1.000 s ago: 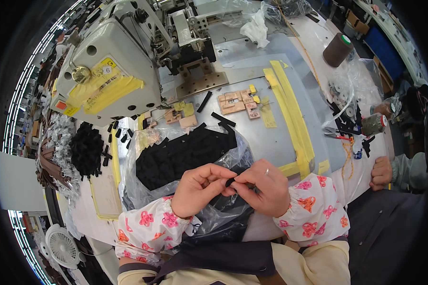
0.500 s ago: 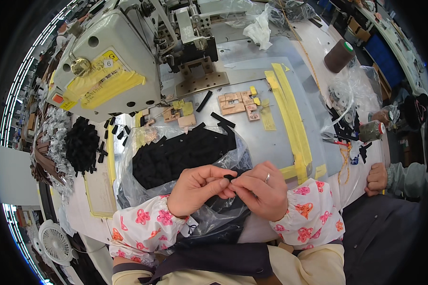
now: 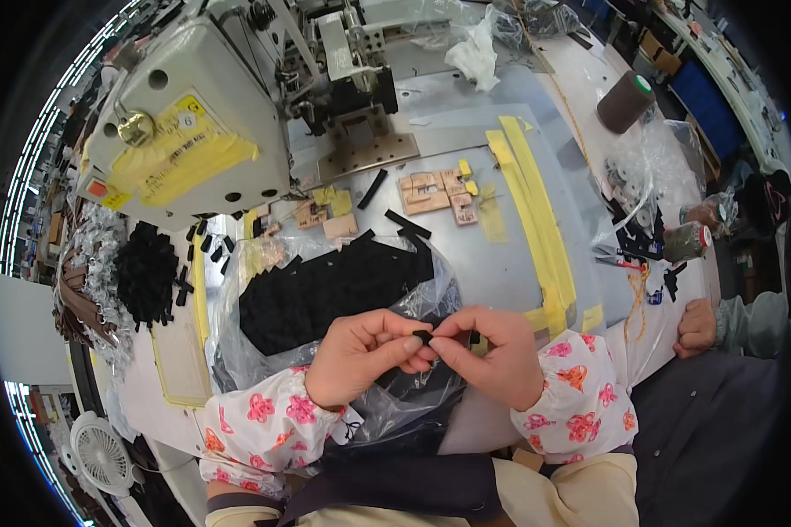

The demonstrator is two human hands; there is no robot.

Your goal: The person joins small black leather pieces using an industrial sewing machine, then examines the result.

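A small folded black strip [image 3: 423, 336] is pinched between my two hands, just in front of my body. My left hand [image 3: 351, 358] is closed, thumb and fingertips gripping the strip from the left. From the right, the thumb and forefinger of my right hand [image 3: 497, 358] meet at the same strip, with its remaining fingers curled behind. Beyond them lies a heap of black strips [image 3: 334, 294] on a clear plastic bag [image 3: 448, 285], whose near part runs under my wrists.
A sewing machine [image 3: 193, 114] stands at the back left, its metal plate [image 3: 369, 156] over the table. Small wooden blocks [image 3: 426, 191] and yellow tape [image 3: 540, 237] sit beyond the bag. At left is another black pile [image 3: 147, 274]; at right, a brown thread cone [image 3: 626, 102] and another person's fist [image 3: 696, 328].
My right hand has turned, its fingers now stretched more toward the left hand and its ring out of sight. The black strip stays between both hands. The whole view has shifted slightly.
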